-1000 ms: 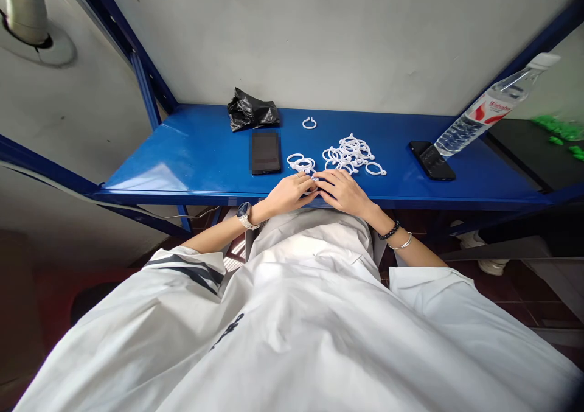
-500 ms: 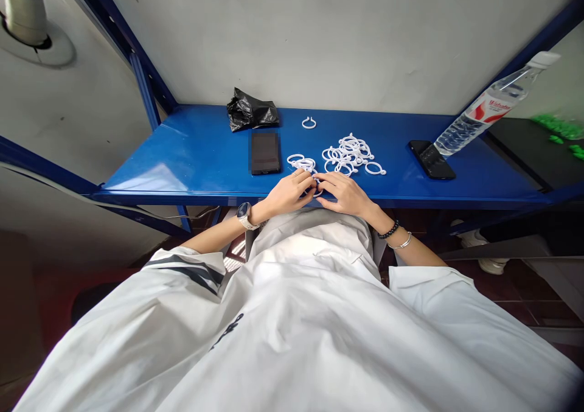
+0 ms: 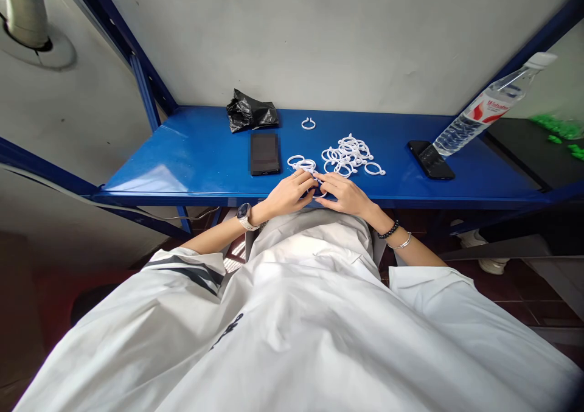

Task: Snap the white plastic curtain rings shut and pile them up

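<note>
Between my hands, at the table's front edge, is a white plastic ring [image 3: 322,195], partly covered by my fingers. My left hand [image 3: 292,192] pinches it from the left, wearing a watch at the wrist. From the other side my right hand [image 3: 343,193] grips the same ring with curled fingers. Just beyond my left fingertips lie a few white rings [image 3: 302,163] close together. A larger heap of white rings with small round tabs [image 3: 349,154] rests past my right hand, with one ring [image 3: 375,168] at its right edge. Another ring [image 3: 308,123], with a gap at its top, lies farther back.
On the blue table [image 3: 205,150] are a black box-like device [image 3: 265,154] and a crumpled black plastic bag [image 3: 250,112]. To the right, a water bottle [image 3: 488,108] stands by a black phone [image 3: 431,160]. Green pieces [image 3: 559,126] lie on a dark surface at far right.
The ring between my hands has shifted slightly to the right and shows more under my right fingers. My hands stay almost in place; the other objects look unmoved.
</note>
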Available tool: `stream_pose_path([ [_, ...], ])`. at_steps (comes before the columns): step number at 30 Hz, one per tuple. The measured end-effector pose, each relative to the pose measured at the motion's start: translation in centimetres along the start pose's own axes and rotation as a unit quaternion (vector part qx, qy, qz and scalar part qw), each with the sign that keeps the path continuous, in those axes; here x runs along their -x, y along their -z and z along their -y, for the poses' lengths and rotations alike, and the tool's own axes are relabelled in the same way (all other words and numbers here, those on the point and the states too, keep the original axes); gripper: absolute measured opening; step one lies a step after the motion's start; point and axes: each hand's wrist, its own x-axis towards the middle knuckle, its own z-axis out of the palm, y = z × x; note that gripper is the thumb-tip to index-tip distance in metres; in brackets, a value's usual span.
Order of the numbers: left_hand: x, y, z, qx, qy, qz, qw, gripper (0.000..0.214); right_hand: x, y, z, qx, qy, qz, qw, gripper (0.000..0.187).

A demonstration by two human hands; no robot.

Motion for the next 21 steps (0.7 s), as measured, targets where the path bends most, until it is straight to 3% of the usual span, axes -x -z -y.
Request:
stream_pose_path([
  [21,-0.04,-0.13,0.00,-0.027,0.006,0.010,1.000,0.016,0.19,-0.05,-0.03,-0.023,0.011,-0.010,1.000,0.021],
])
